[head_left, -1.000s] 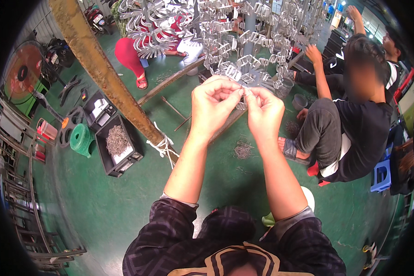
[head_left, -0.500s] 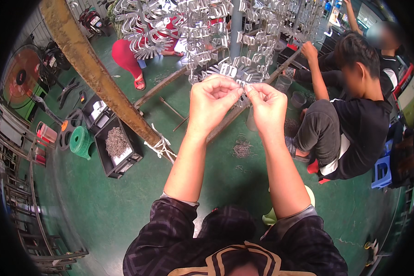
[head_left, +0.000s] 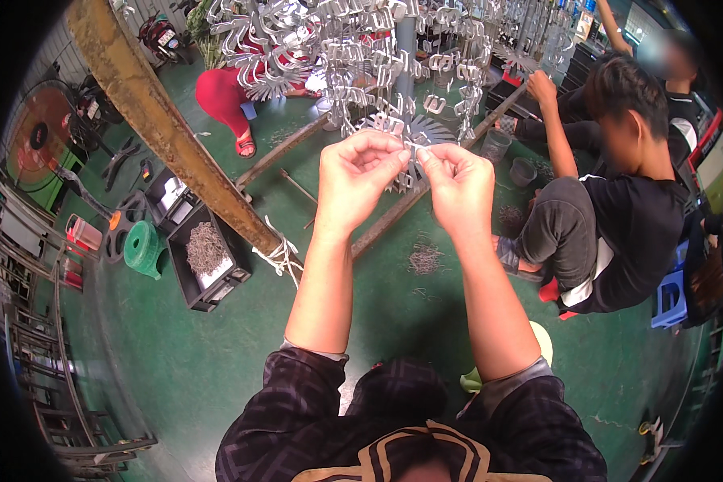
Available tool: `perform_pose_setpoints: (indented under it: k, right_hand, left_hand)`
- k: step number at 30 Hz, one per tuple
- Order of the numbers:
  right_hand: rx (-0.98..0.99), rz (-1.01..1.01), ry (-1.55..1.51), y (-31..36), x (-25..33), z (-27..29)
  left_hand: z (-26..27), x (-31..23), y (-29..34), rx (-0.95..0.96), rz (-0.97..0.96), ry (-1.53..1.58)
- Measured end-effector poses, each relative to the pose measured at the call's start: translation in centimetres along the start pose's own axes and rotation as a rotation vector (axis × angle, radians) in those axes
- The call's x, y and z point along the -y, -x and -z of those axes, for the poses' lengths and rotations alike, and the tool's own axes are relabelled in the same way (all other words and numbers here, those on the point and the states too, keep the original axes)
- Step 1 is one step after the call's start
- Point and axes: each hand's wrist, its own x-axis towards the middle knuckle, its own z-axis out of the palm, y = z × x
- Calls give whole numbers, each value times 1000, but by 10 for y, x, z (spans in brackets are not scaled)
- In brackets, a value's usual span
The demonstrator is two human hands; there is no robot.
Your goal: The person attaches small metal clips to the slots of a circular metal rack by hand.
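My left hand (head_left: 355, 181) and my right hand (head_left: 464, 191) are raised close together in front of the hanging metal parts (head_left: 390, 74). Thumb and forefinger of each hand are pinched, and the fingertips nearly meet. A small silvery bit shows between them, too small to name; which hand holds it I cannot tell. Just behind my fingers is a round metal piece with radiating fins (head_left: 427, 132). Silver bent, clip-like parts hang in chains around the grey post (head_left: 406, 60).
A rusty beam (head_left: 149, 120) slants down on the left, tied with white cord (head_left: 281, 255). Thin wire pieces (head_left: 426, 257) lie on the green floor; more fill a black crate (head_left: 193, 299). A seated person (head_left: 631, 209) works at right, near a clear cup (head_left: 523, 172).
Both hands have shifted slightly left, still pinched close together. The hanging parts have swung or turned, and more of the finned piece now shows behind my fingertips.
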Motion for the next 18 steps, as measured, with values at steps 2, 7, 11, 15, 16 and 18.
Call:
perform_pose_setpoints:
  k: [2, 7, 11, 15, 16, 18]
  right_hand:
    - [1, 2, 17, 1, 0, -1]
    - [7, 17, 134, 1, 3, 0]
    - [-29, 44, 165, 0, 3, 0]
    - [-33, 61, 138, -1, 1, 0]
    - [-28, 67, 141, -1, 1, 0]
    - [-13, 49, 145, 0, 1, 2]
  left_hand:
    - [-1, -1, 0, -21, -4, 19]
    - [-4, 3, -4, -75, -104, 21]
    - [0, 8, -4, 27, -43, 65]
    - [3, 4, -4, 65, -3, 67]
    - [3, 2, -3, 56, -4, 67]
    - [3, 4, -5, 30, -46, 28]
